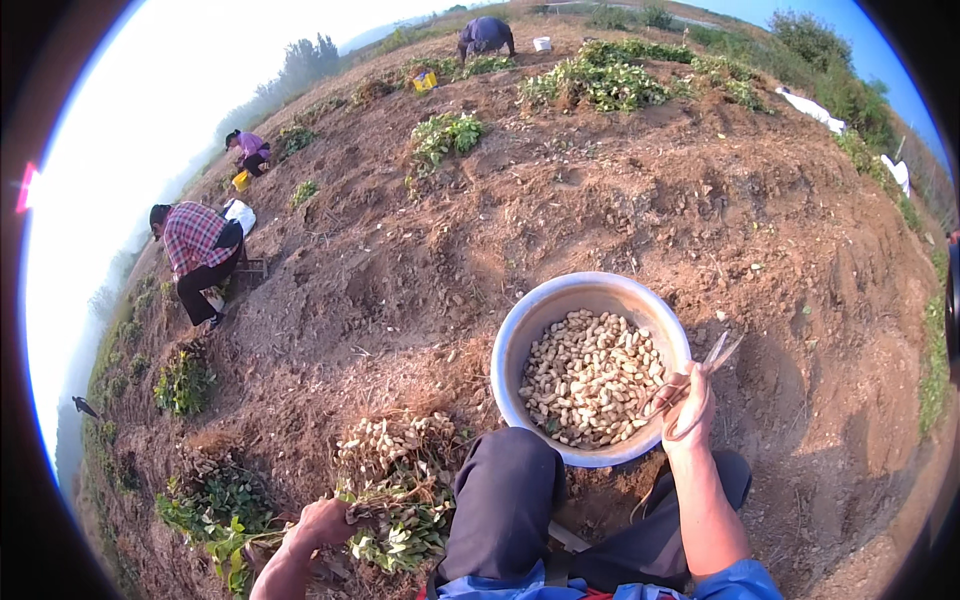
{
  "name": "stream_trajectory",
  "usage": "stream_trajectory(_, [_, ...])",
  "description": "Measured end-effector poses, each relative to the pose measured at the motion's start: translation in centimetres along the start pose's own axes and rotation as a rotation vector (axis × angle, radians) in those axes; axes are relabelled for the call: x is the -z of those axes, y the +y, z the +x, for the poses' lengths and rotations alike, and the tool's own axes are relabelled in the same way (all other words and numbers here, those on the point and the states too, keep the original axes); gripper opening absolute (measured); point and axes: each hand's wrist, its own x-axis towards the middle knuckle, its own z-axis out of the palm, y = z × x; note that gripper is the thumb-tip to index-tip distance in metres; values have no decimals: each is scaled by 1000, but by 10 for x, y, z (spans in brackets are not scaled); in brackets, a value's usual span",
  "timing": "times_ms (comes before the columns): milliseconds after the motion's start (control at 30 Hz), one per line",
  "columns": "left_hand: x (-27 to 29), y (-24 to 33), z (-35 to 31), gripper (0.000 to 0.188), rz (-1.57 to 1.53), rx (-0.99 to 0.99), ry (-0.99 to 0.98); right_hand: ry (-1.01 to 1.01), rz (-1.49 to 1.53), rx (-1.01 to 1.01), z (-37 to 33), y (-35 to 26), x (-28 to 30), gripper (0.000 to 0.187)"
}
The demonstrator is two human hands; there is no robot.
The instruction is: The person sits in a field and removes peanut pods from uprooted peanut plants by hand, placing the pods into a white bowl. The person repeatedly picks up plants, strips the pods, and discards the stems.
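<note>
1. Left hand (325, 522) is closed on stems of peanut plants (405, 518), left of the basin (506, 370).
2. Right hand (690, 412) grips scissors (712, 361), blades apparently parted, at basin's right rim; peanuts (590, 375) inside.

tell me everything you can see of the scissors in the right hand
The scissors look metal, with greyish blades and large, reddish-brown looped handles. The right hand grips them by the handles at the right side of the basin. The blades are parted in a narrow V, tips pointing toward the picture's upper right, with nothing visible between them. Whether the handles touch the basin's rim is unclear.
</note>
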Motion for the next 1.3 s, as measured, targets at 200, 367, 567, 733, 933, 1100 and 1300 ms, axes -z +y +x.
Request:
stream_trajectory(200, [130,18,85,24,355,-161,18,2,-292,236,-15,-66,29,31])
stream_trajectory(367, [282,125,185,41,639,-322,984,174,-394,289,-18,-89,44,36])
stream_trajectory(567, [312,244,212,66,-224,-531,1388,356,-487,418,-41,-97,80,43])
stream_trajectory(733, [140,185,380,18,-413,-230,720,526,-513,635,-58,-128,131,42])
stream_trajectory(933, [-19,135,502,28,-887,120,361,391,-1644,660,-77,-193,286,75])
stream_trajectory(1100, [-23,157,546,31,-628,252,327,167,-518,178,-36,-166,192,39])
stream_trajectory(1300, [-15,156,527,23,-423,230,227,750,-605,63,-12,-115,118,37])
